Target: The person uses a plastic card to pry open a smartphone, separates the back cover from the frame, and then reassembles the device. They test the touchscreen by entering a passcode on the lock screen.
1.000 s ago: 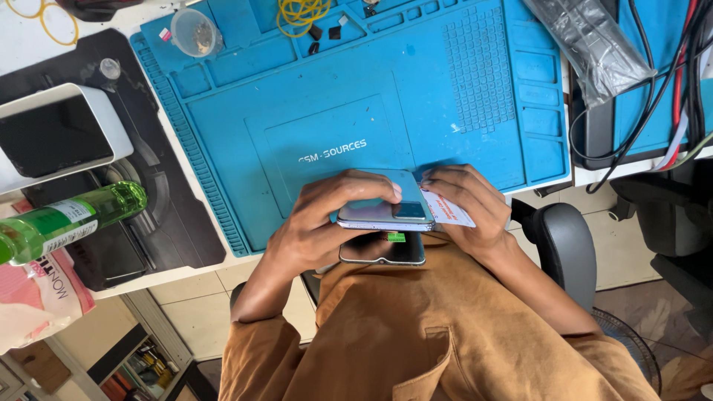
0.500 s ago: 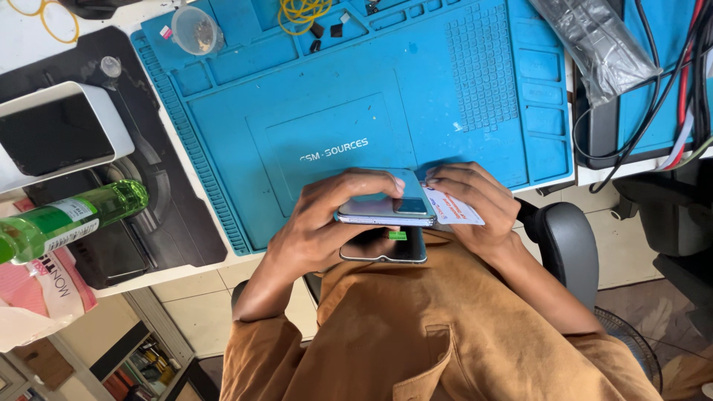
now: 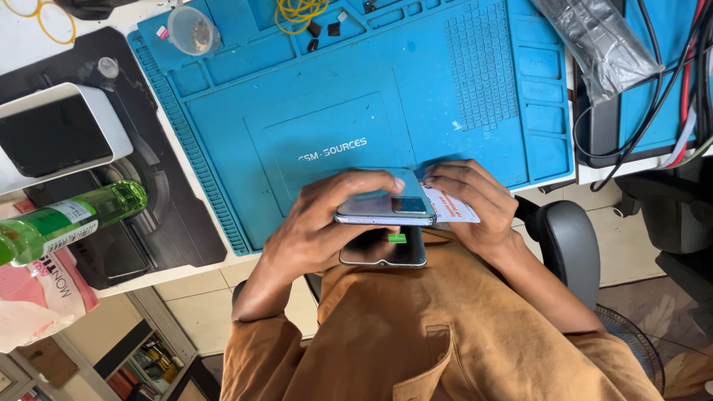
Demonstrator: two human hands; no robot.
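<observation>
Hands meet at the near edge of the blue silicone work mat (image 3: 312, 111). The left hand (image 3: 327, 223) is clenched around a smartphone (image 3: 382, 204), fingers over its top, with the phone's dark screen part (image 3: 382, 252) below it. The right hand (image 3: 475, 204) grasps a white card (image 3: 453, 208) pressed against the phone's right side. A green bottle (image 3: 67, 223) lies well apart, at left.

A white tabletop (image 3: 30, 44) carries a blue work mat (image 3: 356, 104), with a black mat (image 3: 171, 215) just left of it and a second blue mat (image 3: 661, 82) to its right.
</observation>
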